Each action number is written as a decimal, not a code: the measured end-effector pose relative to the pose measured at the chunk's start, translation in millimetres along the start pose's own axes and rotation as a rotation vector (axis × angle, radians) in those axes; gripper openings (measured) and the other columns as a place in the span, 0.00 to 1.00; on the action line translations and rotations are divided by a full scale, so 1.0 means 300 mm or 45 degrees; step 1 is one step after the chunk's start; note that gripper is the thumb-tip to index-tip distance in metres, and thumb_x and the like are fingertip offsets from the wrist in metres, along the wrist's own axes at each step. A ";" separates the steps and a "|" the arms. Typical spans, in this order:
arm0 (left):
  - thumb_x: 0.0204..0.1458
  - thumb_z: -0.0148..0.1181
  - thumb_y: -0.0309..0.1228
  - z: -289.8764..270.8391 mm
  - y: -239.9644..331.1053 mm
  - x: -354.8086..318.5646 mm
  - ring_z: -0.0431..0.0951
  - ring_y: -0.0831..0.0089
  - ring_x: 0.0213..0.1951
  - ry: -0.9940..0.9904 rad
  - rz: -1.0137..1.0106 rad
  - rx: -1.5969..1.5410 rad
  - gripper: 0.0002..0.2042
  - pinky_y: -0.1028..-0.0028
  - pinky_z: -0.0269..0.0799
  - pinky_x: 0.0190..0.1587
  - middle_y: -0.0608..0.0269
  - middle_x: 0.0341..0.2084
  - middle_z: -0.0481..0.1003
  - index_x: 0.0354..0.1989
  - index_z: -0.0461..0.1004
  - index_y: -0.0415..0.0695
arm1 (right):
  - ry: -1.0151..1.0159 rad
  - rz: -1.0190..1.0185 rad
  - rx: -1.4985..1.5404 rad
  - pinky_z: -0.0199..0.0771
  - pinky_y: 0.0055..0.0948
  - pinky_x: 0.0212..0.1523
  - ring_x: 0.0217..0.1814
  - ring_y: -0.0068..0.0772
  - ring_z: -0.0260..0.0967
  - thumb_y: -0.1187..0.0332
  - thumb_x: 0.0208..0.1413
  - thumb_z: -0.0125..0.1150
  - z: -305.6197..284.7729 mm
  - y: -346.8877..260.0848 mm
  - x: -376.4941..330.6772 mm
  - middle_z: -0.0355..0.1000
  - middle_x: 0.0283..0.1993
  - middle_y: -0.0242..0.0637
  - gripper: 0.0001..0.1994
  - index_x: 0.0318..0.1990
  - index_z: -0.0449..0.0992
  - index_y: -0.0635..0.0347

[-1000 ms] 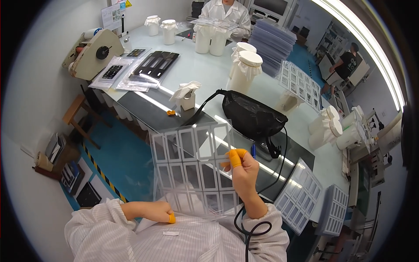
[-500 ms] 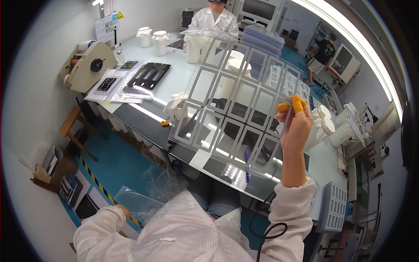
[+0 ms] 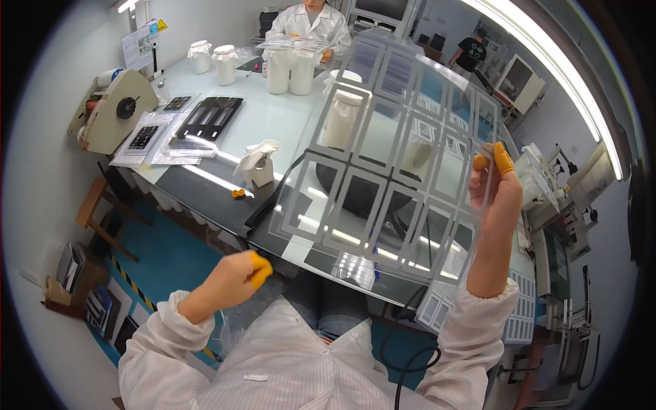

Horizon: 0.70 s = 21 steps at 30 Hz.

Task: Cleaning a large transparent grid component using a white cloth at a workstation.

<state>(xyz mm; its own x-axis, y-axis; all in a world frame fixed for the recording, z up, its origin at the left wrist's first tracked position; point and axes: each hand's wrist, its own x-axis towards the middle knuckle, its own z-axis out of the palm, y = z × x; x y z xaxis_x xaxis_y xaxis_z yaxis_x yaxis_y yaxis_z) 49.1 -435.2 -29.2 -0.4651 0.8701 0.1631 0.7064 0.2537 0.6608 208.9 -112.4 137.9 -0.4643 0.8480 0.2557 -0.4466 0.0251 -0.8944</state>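
Moved since half a second ago: clear tray point(image 3: 393, 167), shifted right against the tabletop point(image 3: 266, 119), and left hand point(image 3: 229, 279), brought up from low at the left to in front of the body. Held up at a tilt above the near part of the tabletop, with rectangular pockets see-through. Gripped at its right edge between thumb and fingers of the right hand point(image 3: 497, 195), with yellow covers on the fingertips. Curled closed on the other side, the left hand, near the tabletop's front edge, also in yellow covers. Just below it in view, clear film point(image 3: 239, 318).

Visible through the tray: black bag point(image 3: 362, 198) and blue pen point(image 3: 376, 265). Left of the tray, white box point(image 3: 261, 172) with a cloth on top; beside it, small orange rolls point(image 3: 238, 193). Farther left, black plates point(image 3: 208, 123) and beige machine point(image 3: 119, 109). Across the tabletop, white jars point(image 3: 278, 74) under stacked sheets point(image 3: 294, 45), near a co-worker point(image 3: 311, 26) in white.
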 end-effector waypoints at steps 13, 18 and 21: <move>0.52 0.52 0.29 -0.089 0.254 0.281 0.66 0.85 0.18 0.235 0.256 -1.479 0.12 0.89 0.63 0.21 0.65 0.20 0.70 0.42 0.68 0.33 | 0.037 0.008 0.019 0.61 0.15 0.17 0.17 0.19 0.61 0.64 0.56 0.48 -0.082 0.014 -0.047 0.68 0.21 0.34 0.11 0.34 0.72 0.62; 0.53 0.51 0.29 -0.092 0.261 0.284 0.65 0.85 0.17 0.257 0.361 -1.571 0.12 0.89 0.61 0.20 0.65 0.20 0.69 0.41 0.68 0.33 | -0.129 0.012 -0.224 0.61 0.16 0.18 0.18 0.21 0.62 0.66 0.57 0.44 -0.117 0.007 -0.015 0.68 0.23 0.35 0.11 0.38 0.71 0.61; 0.52 0.52 0.29 -0.090 0.274 0.294 0.65 0.86 0.17 0.317 0.419 -1.583 0.12 0.89 0.60 0.19 0.66 0.19 0.69 0.41 0.68 0.33 | -0.161 -0.087 -0.560 0.62 0.14 0.25 0.25 0.20 0.65 0.67 0.58 0.43 -0.143 -0.009 0.006 0.69 0.29 0.35 0.12 0.43 0.70 0.61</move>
<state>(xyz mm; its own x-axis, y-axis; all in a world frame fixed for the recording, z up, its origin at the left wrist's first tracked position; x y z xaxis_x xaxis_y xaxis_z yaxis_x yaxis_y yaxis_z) 51.9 -349.0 59.3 -0.5461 0.6814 0.4873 -0.0942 -0.6280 0.7725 242.1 -88.3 125.2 -0.5470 0.7659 0.3380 -0.1249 0.3245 -0.9376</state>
